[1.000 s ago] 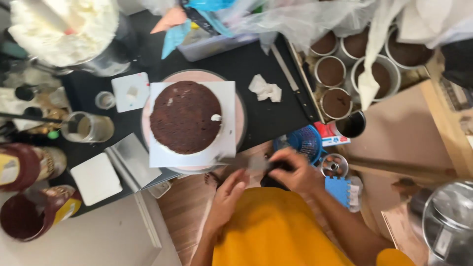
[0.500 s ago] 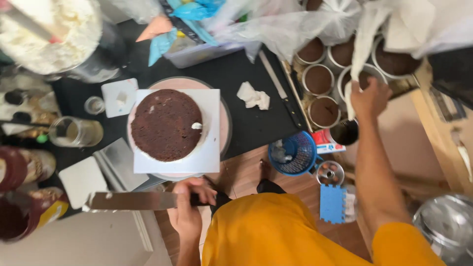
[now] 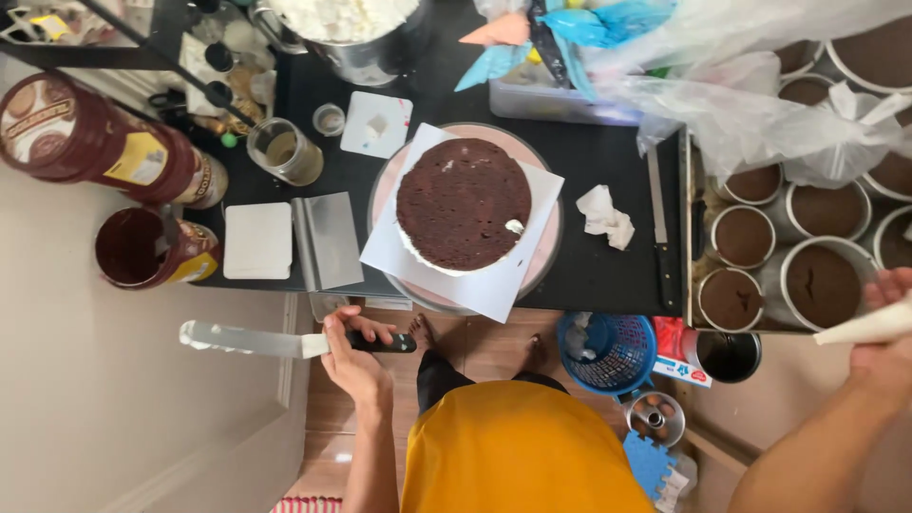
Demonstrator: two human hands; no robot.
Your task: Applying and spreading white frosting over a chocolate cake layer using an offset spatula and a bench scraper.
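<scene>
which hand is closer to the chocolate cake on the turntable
Left. The left hand, holding a spatula, is just below-left of the chocolate cake; the right hand is far right.

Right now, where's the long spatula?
In the head view, the long spatula is low on the left, held by the left hand, blade pointing left, below the metal scraper.

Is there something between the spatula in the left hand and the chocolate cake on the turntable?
Nothing tall stands there. The left hand holds the spatula off the table's front edge. Between it and the chocolate cake lie only a flat metal scraper and the white paper under the cake.
</scene>
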